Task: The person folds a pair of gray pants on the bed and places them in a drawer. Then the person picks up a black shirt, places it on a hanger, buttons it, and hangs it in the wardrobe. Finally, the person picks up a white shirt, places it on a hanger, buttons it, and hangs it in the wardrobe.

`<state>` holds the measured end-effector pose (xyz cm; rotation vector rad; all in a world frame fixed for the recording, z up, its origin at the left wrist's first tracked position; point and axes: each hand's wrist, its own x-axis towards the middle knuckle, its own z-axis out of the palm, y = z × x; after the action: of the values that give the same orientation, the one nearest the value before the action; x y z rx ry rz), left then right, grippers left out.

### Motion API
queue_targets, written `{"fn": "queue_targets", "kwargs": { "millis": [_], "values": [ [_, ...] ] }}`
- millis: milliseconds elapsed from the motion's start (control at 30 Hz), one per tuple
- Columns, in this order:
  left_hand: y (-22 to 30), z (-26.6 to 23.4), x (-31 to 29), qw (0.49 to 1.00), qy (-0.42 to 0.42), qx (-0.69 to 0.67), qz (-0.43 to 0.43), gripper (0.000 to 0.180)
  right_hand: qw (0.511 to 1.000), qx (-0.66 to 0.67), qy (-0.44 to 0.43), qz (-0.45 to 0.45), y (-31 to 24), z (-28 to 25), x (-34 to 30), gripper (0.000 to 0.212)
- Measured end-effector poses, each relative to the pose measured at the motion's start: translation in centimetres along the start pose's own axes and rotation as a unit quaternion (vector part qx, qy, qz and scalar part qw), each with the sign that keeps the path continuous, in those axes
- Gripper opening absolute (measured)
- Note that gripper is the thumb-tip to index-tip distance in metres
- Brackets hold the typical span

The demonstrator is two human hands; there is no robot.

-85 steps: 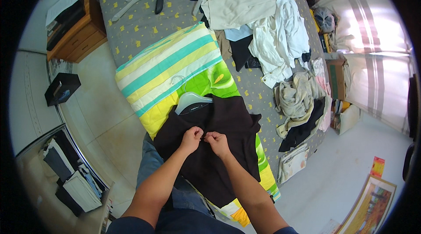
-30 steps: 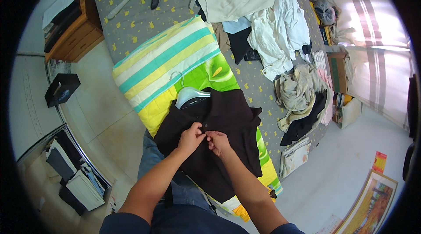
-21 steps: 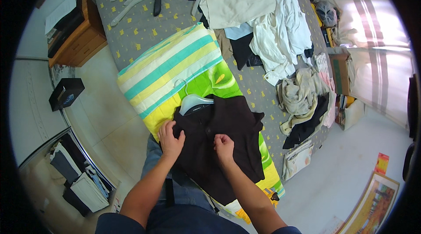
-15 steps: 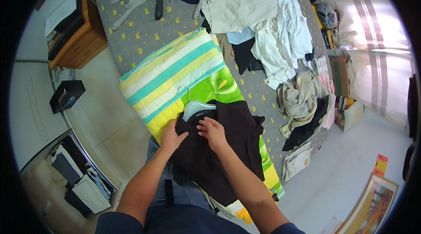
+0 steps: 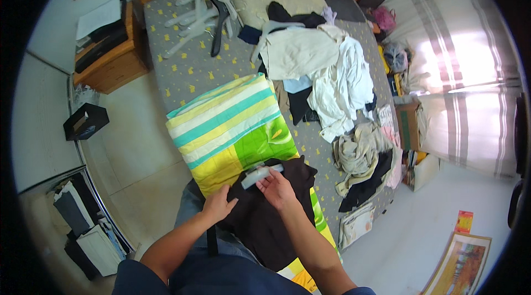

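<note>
A dark brown garment (image 5: 265, 215) lies over a folded striped green, yellow and white blanket (image 5: 232, 123) at the near edge of the bed. A pale grey hanger (image 5: 260, 173) pokes out of the garment's neck. My right hand (image 5: 276, 187) holds the garment at the collar, fingers touching the hanger's arm. My left hand (image 5: 218, 206) grips the garment's left edge, near my lap. Both forearms come in from the lower edge.
On the grey patterned bed (image 5: 193, 68) lie piles of white clothes (image 5: 326, 73), beige and dark clothes (image 5: 359, 156), and white and black hangers (image 5: 204, 13). A wooden nightstand (image 5: 108, 54) and a black box (image 5: 86, 123) stand left. A framed picture (image 5: 456, 262) lies on the floor.
My hands were together at the middle of the dark garment. They have parted: the right went up to the collar and hanger, the left moved to the garment's left edge.
</note>
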<state>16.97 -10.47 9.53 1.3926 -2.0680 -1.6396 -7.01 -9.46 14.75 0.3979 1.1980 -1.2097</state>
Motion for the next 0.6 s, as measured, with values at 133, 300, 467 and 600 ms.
{"fn": "queue_targets", "kwargs": {
  "millis": [133,300,467,600],
  "values": [
    [3.5,-3.0,-6.1,0.993,0.092,0.044,0.053,0.045,0.986,-0.087,-0.108,-0.095,0.5,3.6,-9.4,0.031],
    [9.7,-9.9,-14.7,0.953,0.239,0.105,0.152,0.045,0.946,-0.091,-0.264,-0.165,2.0,9.9,-21.7,0.032],
    [16.9,-19.9,-25.8,0.868,0.391,0.214,0.218,0.047,0.878,-0.097,-0.445,-0.148,4.2,17.6,-33.6,0.028],
    [23.3,-28.3,-37.0,0.819,0.445,0.243,0.27,0.04,0.79,-0.2,-0.555,-0.166,4.8,22.8,-42.0,0.033]
  ]
}}
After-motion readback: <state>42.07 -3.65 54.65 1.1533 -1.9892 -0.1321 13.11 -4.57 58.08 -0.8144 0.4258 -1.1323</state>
